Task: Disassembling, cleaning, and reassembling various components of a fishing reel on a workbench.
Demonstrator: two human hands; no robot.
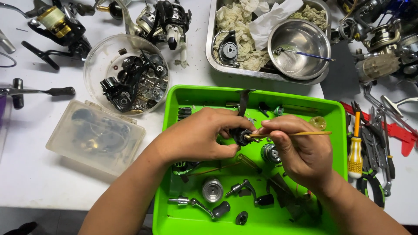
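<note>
1. Nearest the camera, loose reel parts lie on the floor of the green tray [174, 217]: a crank handle [198, 204], a silver spool [212, 190] and a second small handle [250, 191]; both forearms reach over them from the near edge.
2. Above these, the left hand [196, 139] is clenched around a small black reel part [241, 135], which sits at its fingertips over the tray's middle; the part shows only its right face, the rest being hidden by the fingers.
3. The right hand [300, 152] pinches a thin wooden-handled brush [291, 134]; the brush's long axis runs level, left to right, its tip touching the black part and its tail pointing toward the tray's right wall; the part thus lies directly left of the right fingers, just beside them.
4. Right of the tray, a yellow-handled screwdriver [355, 152] and pliers lie on the white worktop [26, 174].
5. Farther off stand a clear round tub of parts [126, 74] and a steel tray [213, 56] with rags and a bowl [300, 48]; what is in the bowl is probably another brush.
</note>
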